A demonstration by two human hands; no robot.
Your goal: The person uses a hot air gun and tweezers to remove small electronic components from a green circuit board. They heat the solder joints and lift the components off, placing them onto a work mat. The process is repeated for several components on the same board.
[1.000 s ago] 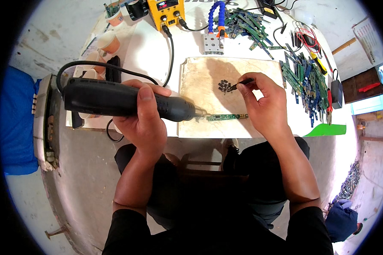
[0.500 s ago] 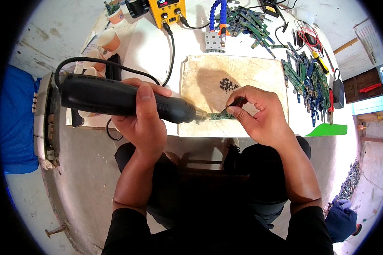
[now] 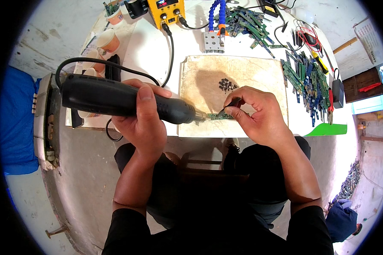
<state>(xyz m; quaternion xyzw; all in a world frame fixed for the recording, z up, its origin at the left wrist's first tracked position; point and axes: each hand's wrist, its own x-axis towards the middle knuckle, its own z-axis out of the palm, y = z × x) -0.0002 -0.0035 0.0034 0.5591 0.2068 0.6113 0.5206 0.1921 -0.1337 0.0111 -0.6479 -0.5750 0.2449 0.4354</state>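
Note:
My left hand (image 3: 144, 114) is wrapped round a black hot air gun (image 3: 115, 98), its metal nozzle (image 3: 201, 115) aimed rightward at a narrow green circuit board (image 3: 217, 116). The board lies near the front of a stained, tan work board (image 3: 247, 68). Pinched in my right hand (image 3: 259, 112) is a pair of dark tweezers (image 3: 230, 104), tips down at the circuit board. My fingers hide the board's right end. Just beyond the tweezers sits a small pile of black chips (image 3: 228, 84).
A yellow hot air station (image 3: 168, 12) with cables stands at the back. Beside it, a metal block (image 3: 214, 42) carries blue flexible hoses. Heaps of circuit board strips (image 3: 306, 80) lie at right, near pliers and a black adapter (image 3: 338, 94). Paper cups (image 3: 109, 41) line the left edge.
The right hand and tweezers have shifted very slightly left over the circuit board. My left hand holds the hot air gun almost still.

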